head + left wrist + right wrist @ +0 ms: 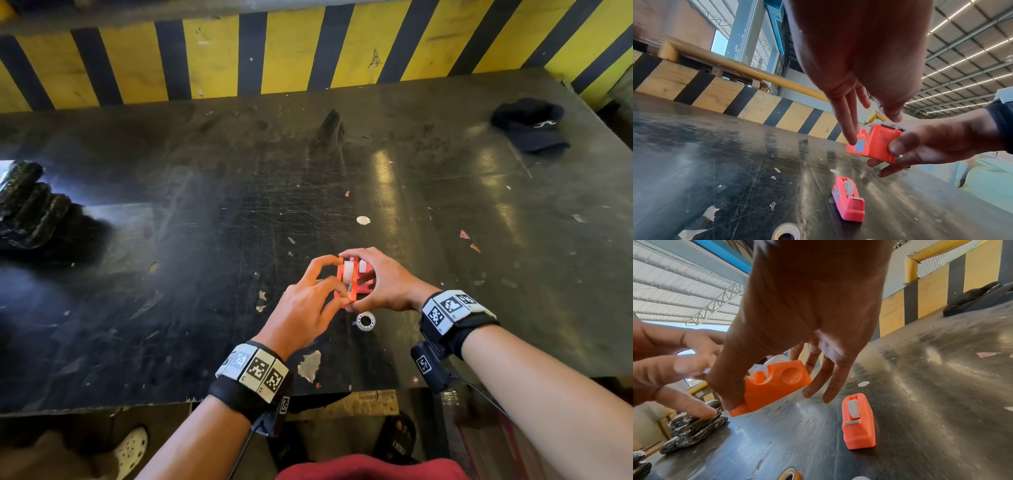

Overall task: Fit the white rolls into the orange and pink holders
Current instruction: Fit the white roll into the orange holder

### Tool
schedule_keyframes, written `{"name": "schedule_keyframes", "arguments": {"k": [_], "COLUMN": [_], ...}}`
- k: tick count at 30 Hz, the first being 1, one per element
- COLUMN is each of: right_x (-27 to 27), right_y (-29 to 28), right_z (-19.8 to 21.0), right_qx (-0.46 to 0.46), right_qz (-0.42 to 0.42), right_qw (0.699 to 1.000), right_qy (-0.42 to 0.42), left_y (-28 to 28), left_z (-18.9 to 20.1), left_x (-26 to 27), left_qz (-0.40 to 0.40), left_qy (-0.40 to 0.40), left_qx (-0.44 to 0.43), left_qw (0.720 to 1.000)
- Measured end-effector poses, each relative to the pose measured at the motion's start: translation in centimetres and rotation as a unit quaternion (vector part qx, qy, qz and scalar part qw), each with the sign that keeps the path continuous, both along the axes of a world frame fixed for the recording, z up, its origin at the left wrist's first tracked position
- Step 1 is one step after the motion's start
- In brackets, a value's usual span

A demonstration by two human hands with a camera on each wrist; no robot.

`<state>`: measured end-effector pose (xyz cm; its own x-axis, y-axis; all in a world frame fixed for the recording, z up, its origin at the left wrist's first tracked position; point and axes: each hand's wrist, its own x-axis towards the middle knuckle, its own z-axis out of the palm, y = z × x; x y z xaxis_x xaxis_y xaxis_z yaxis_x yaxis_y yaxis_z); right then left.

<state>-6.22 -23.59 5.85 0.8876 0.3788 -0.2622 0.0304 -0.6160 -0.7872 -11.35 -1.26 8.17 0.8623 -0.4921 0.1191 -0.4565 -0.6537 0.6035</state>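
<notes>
Both hands hold the orange holder (345, 282) (774, 384) tilted above the black table (205, 274). My right hand (358, 279) (772, 395) grips it, thumb at the near end and fingers behind. My left hand (334, 282) (872, 129) pinches it from the left, straight fingers on its side and thumb over the top. A white roll (777, 360) sits in its slot. The pink holder (849, 199) (858, 421) lies on the table below, with a white roll (854, 408) in it. One loose roll (365, 321) lies near my right wrist.
A black cap (529, 125) lies at the back right. Dark stacked lumps (30, 205) sit at the left edge. A yellow and black striped barrier (308, 51) runs along the far side. A white disc (363, 220) and paper scraps dot the table.
</notes>
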Motion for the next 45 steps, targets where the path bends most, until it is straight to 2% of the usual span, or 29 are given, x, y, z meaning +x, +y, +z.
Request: {"name": "schedule_keyframes", "arguments": {"k": [11, 17, 21, 23, 25, 26, 30, 33, 37, 45], "right_x": [0.1, 0.3, 0.4, 0.3, 0.1, 0.0, -0.3, -0.4, -0.5, -0.1], "right_y": [-0.3, -0.6, -1.0, -1.0, -0.9, -0.8, -0.6, -1.2, -1.3, -0.8], "right_z": [-0.5, -0.3, -0.4, -0.5, -0.7, -0.7, -1.0, -1.2, -1.6, -2.2], "right_qx": [-0.016, 0.007, 0.01, 0.011, 0.018, 0.024, 0.052, 0.063, 0.083, 0.066], "right_qz": [0.006, -0.007, -0.003, 0.001, -0.001, -0.003, -0.016, -0.024, -0.025, -0.018], "right_qw": [1.0, 1.0, 1.0, 1.0, 1.0, 1.0, 0.998, 0.998, 0.996, 0.996], "right_qy": [-0.008, -0.001, 0.001, 0.0, -0.004, -0.006, -0.01, 0.004, 0.037, 0.057], "left_y": [0.4, 0.6, 1.0, 1.0, 0.6, 0.3, -0.6, -0.3, -0.1, -0.9], "left_z": [-0.6, -0.8, -0.9, -0.6, -0.6, -0.7, -1.3, -1.4, -1.8, -3.1], "left_x": [-0.2, -0.3, 0.3, 1.4, 2.3, 2.5, 2.8, 3.2, 4.1, 5.2], "left_qz": [-0.017, -0.031, 0.035, 0.08, 0.101, 0.106, 0.115, 0.076, 0.022, 0.031], "left_qy": [-0.108, -0.11, -0.036, 0.079, 0.205, 0.235, 0.265, 0.285, 0.301, 0.267], "left_qx": [0.061, 0.08, -0.041, -0.072, -0.084, -0.093, -0.122, -0.123, -0.047, 0.002], "left_qw": [0.992, 0.99, 0.998, 0.991, 0.97, 0.962, 0.95, 0.948, 0.952, 0.963]}}
